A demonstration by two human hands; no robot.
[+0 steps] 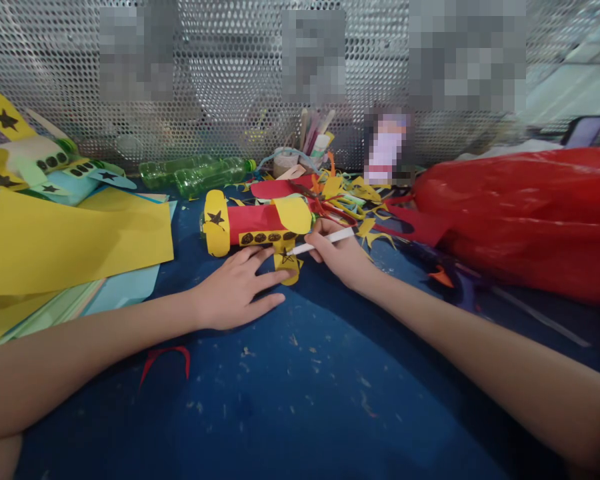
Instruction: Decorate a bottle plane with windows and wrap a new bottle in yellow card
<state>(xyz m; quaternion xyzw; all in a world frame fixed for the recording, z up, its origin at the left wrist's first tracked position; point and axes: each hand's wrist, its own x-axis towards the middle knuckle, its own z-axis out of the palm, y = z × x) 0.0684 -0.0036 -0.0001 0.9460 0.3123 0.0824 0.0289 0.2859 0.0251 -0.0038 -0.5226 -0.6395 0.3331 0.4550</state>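
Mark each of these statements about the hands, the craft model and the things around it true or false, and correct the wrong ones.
1. The right hand holds a white pen with its tip at a star drawn on yellow paper. True.
2. The left hand is gripping scissors. False: the left hand grips nothing; its fingers are spread, reaching to the yellow paper.
3. A yellow sheet lies on top of the paper pile at the left. True.
4. The two green bottles behind the model are upright. False: both green bottles lie on their sides.
5. The red plastic is left of the model. False: the red plastic is right of the model.
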